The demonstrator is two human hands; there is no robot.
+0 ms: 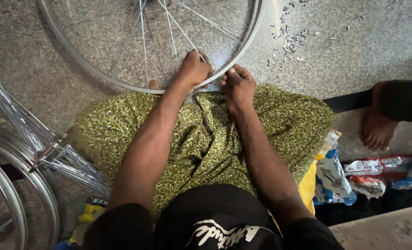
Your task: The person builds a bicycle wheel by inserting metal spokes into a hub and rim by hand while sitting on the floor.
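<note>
Rim under both hands

Both arms reach forward, left hand and right hand close together, fingers curled.

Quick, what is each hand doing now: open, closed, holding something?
Left hand: closed on a spoke at the wheel rim.
Right hand: fingers curled at the rim; grip cannot be told.

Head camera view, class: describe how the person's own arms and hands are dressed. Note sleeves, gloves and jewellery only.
Both forearms are bare from above the elbow down. The left hand and right hand wear no gloves, and no rings, watch or bracelets show. Short black sleeves cover the upper arms, part of a black shirt with a white print.
</note>
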